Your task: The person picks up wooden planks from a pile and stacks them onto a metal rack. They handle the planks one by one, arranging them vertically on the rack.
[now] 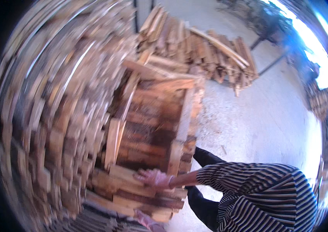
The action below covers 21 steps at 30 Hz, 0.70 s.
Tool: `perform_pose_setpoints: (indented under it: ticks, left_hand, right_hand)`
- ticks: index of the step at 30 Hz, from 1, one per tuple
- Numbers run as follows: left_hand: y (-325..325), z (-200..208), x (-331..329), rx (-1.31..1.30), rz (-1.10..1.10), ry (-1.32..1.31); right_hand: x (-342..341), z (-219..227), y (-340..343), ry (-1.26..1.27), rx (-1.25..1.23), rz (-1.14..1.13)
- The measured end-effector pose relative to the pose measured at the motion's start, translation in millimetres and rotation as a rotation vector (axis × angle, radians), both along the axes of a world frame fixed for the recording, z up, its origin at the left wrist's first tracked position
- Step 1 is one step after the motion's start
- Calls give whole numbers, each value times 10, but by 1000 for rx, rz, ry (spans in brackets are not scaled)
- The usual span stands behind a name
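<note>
Striped sleeve [249,181], stacked planks [148,127], loose pile [202,50]

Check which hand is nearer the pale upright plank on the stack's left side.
Right. The right hand lies flat on the stacked boards just below and right of the plank. The left hand is lower, at the stack's bottom edge, blurred.

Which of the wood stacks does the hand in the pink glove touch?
The gloved hand rests on the near reddish stack in the middle, not the loose heap on the floor behind or the blurred tall pile at left.
</note>
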<state>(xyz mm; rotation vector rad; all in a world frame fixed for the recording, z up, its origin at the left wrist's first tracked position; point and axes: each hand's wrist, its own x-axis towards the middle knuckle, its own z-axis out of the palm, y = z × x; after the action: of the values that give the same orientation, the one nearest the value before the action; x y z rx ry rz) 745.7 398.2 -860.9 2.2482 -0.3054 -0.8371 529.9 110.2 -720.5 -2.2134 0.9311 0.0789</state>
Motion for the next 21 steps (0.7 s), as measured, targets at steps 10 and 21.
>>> perform_pose_setpoints:
  ticks: [10, 21]
  left_hand:
    - [-2911, 1125, -2263, -167, -312, 312]
    - [-5416, 2015, -4865, -248, -922, 893]
  right_hand:
    - [-1883, 131, -25, -337, 220, -339]
    - [-7032, -217, -4322, 539, -746, -1043]
